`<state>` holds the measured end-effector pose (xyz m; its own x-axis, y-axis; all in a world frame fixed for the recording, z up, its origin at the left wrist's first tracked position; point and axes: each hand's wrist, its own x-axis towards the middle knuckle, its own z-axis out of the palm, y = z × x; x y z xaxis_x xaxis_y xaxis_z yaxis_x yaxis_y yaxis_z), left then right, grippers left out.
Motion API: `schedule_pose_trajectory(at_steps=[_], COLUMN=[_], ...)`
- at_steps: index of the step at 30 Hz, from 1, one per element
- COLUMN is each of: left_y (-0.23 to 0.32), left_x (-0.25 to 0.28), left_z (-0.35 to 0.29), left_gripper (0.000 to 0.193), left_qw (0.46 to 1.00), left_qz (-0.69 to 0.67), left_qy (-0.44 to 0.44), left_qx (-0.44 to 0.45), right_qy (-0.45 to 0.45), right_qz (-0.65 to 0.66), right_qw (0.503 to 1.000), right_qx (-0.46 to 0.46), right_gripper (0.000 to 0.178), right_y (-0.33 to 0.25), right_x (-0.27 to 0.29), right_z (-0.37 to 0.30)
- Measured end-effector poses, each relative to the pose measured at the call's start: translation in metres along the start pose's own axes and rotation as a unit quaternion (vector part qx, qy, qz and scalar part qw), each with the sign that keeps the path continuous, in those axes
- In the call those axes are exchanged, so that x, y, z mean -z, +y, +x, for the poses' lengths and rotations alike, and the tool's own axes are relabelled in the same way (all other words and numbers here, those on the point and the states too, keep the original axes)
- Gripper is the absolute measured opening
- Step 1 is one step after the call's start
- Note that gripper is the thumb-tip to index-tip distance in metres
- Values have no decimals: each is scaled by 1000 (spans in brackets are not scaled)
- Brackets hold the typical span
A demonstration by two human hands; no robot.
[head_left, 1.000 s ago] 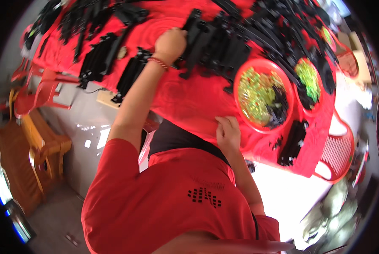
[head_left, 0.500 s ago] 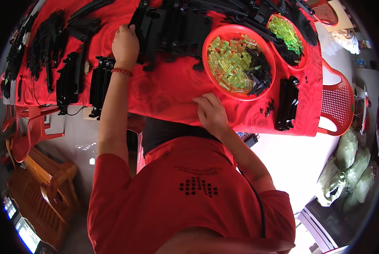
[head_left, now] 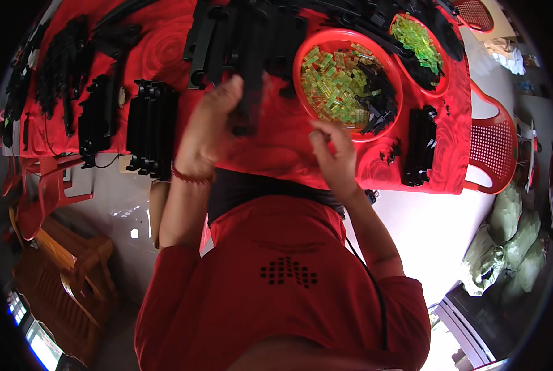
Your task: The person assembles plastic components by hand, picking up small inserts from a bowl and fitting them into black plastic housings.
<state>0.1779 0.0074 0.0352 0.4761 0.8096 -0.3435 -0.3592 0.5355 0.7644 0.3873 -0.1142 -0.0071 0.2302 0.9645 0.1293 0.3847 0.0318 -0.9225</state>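
Observation:
My left hand (head_left: 209, 123), smeared by motion and wearing a red beaded bracelet, is at a long black plastic strip (head_left: 249, 93). Its fingers appear closed on the strip's edge, and the strip is blurred too. My right hand (head_left: 339, 157) hovers by the near rim of a red basin (head_left: 298, 74), its thumb and forefinger apart; I make out nothing between them. In that basin lie yellow-green translucent pieces (head_left: 335, 86) and small black parts (head_left: 380, 93). More long black strips (head_left: 217, 46) lie side by side beyond my left hand.
A second red basin (head_left: 447, 74) holds bright green pieces (head_left: 415, 43). Stacked black strips (head_left: 151, 127) and further black parts (head_left: 63, 68) cover the left of the red tablecloth (head_left: 165, 52). Another black stack (head_left: 420, 145) sits at right, near a red chair (head_left: 496, 136).
My left hand has come right and toward me from the far strips, with a black strip now beside it. My right hand has moved up and right, closer to the basin.

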Motion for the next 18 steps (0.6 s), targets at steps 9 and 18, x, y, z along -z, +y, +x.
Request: schedule_pose_trajectory(at_steps=[9, 18], left_y=[-88, -103], left_x=[-10, -5], left_z=[-33, -34], left_gripper=[38, 48], left_qw=[983, 987], left_qz=[-122, -119], left_qy=[-66, -68], left_qx=[118, 83], right_qy=[134, 97], right_qz=[-323, -350], right_qw=[935, 931], right_qx=[61, 32], right_gripper=[24, 22], right_y=[33, 43], right_x=[16, 15], right_z=[63, 75])
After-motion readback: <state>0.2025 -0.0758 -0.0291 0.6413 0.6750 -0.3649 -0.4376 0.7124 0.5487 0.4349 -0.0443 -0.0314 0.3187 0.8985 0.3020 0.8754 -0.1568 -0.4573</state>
